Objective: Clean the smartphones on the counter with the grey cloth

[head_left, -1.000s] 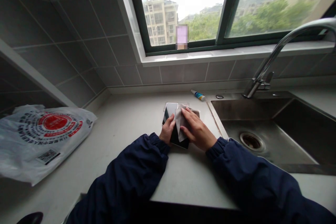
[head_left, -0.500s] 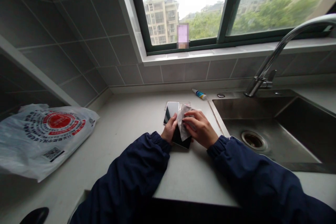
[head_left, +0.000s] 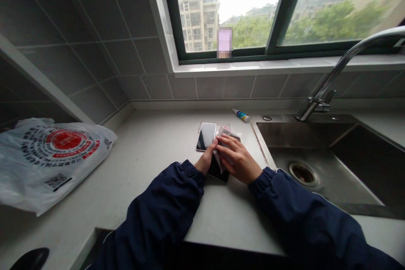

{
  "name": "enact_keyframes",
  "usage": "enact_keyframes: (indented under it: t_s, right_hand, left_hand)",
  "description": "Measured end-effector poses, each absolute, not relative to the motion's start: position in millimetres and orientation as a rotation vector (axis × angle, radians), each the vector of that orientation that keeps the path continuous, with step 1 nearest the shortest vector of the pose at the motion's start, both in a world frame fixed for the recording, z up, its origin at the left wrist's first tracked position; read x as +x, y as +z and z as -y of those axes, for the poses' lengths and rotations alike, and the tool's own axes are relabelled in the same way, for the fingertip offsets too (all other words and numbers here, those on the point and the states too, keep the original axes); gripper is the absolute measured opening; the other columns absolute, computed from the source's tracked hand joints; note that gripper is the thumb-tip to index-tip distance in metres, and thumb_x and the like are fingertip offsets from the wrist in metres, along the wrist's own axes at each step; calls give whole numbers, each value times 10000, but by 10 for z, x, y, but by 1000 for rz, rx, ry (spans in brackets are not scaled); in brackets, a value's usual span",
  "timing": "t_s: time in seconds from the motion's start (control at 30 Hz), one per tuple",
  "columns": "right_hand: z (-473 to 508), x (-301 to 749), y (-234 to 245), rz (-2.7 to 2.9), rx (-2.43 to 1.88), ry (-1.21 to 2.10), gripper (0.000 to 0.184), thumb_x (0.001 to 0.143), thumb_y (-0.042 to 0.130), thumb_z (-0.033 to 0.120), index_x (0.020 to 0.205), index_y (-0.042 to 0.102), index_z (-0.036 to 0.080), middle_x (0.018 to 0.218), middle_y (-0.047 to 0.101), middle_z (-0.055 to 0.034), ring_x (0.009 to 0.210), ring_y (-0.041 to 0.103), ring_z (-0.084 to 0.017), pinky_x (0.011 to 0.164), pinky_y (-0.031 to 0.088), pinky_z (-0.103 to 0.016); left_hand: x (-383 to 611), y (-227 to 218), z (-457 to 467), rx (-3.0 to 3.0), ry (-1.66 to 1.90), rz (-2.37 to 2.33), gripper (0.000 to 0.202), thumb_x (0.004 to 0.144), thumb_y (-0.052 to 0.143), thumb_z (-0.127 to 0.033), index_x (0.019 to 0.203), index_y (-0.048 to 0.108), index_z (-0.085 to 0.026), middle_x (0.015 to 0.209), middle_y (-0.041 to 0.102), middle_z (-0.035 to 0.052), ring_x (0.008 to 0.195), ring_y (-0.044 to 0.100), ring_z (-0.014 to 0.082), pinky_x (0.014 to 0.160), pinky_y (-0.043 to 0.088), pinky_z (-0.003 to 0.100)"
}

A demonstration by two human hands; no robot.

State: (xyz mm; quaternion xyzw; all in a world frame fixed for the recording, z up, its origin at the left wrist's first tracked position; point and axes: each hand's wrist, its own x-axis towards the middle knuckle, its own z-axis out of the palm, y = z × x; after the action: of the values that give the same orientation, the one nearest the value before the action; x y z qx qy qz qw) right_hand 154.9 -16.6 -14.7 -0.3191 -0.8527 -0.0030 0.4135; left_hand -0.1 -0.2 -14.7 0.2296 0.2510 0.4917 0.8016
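Note:
My left hand (head_left: 205, 160) is closed around the left side of a dark-screened phone (head_left: 217, 174), its thumb lying along the edge. Over that phone, my right hand (head_left: 239, 158) presses a whitish, crumpled wipe (head_left: 226, 131) against the screen with bent fingers. Most of the screen is hidden by the wipe and the right fingers. Just beyond my left thumb, a second phone (head_left: 206, 136) with a light rim lies face up on the counter. A clear, thin-edged item, partly hidden, shows behind the phones.
A small white-and-blue tube (head_left: 241, 115) lies near the back wall. At the right are a steel sink (head_left: 332, 192) and a curved tap (head_left: 335, 63). A white plastic bag (head_left: 74, 168) with red print lies on the counter (head_left: 155, 135) at the left.
My right hand has moved slightly left and down over the phone, its fingers now reaching my left thumb. More of the wipe is covered. The view has shifted a little.

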Motion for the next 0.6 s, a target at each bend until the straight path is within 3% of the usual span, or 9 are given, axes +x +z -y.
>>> enact_keyframes:
  t_s: [0.13, 0.27, 0.37, 0.43, 0.6]
  right_hand:
    - [165, 1534, -156, 2145, -787, -8, 443, 946, 608, 125, 1381, 629, 211, 1389, 687, -145, 1373, 572, -341, 1103, 548, -586]
    - [178, 1528, -147, 2116, -838, 26, 365, 924, 637, 132, 1275, 658, 233, 1357, 690, -137, 1300, 614, -334, 1069, 564, -572]
    - [181, 1536, -153, 2087, -893, 70, 264, 934, 657, 157, 1187, 666, 233, 1363, 667, -149, 1277, 627, -330, 1052, 570, -563]
    - [176, 1543, -164, 2073, -923, 88, 218, 946, 660, 173, 1157, 666, 230, 1352, 662, -156, 1260, 636, -326, 1039, 578, -551]
    - [152, 1556, -192, 2086, -948, 88, 258, 973, 637, 207, 1228, 669, 213, 1370, 650, -174, 1272, 631, -331, 1054, 573, -553]
  left_hand:
    - [-11, -138, -27, 410, 1044, -629, 418, 1054, 462, -238, 1392, 610, -43, 1071, 784, 113, 1187, 710, 197, 1170, 450, 306]
    - [-27, -194, -40, 522, 1015, -631, 393, 1014, 560, -276, 1337, 666, -79, 1163, 774, 133, 1186, 709, 232, 1149, 479, 342]
    - [-46, -240, -67, 535, 968, -643, 383, 981, 585, -278, 1284, 693, -70, 1126, 777, 153, 1065, 745, 258, 1027, 560, 365]
    - [-73, -278, -105, 513, 968, -687, 337, 965, 569, -256, 1206, 723, -79, 1017, 790, 122, 932, 752, 229, 920, 593, 333]
    - [-178, -447, -216, 529, 976, -674, 245, 942, 561, -249, 1021, 747, -110, 840, 766, 75, 752, 712, 206, 743, 577, 296]
